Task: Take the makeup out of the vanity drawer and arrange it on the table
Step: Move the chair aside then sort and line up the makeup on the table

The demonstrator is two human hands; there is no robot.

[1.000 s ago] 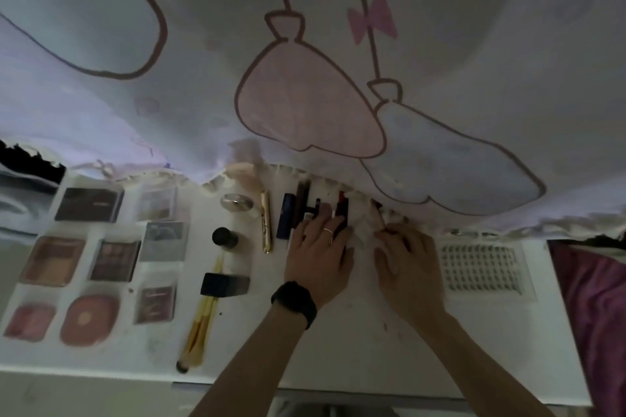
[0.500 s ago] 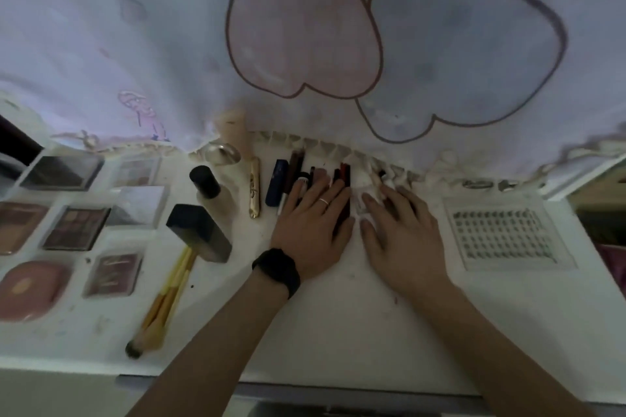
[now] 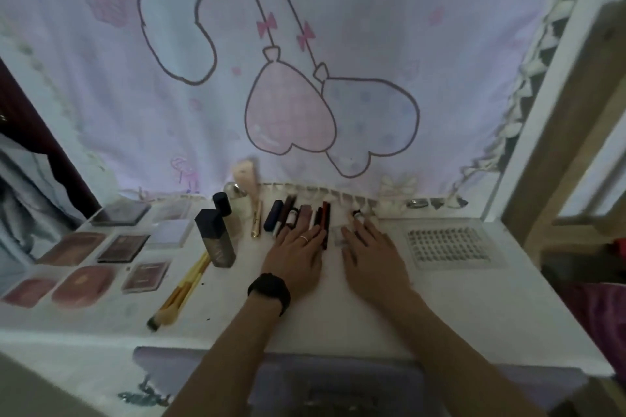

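left hand (image 3: 294, 259): fingers straight, flat, tips lying on the lipstick row (image 3: 289, 213)
right hand (image 3: 372, 257): fingers straight, flat; small tube (image 3: 357, 215) at its fingertips

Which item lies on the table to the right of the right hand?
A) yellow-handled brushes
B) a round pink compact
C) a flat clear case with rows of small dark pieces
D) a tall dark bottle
C: the flat clear case lies alone on the white table right of the right hand, while the brushes, dark bottle and compact all sit left of the left hand.
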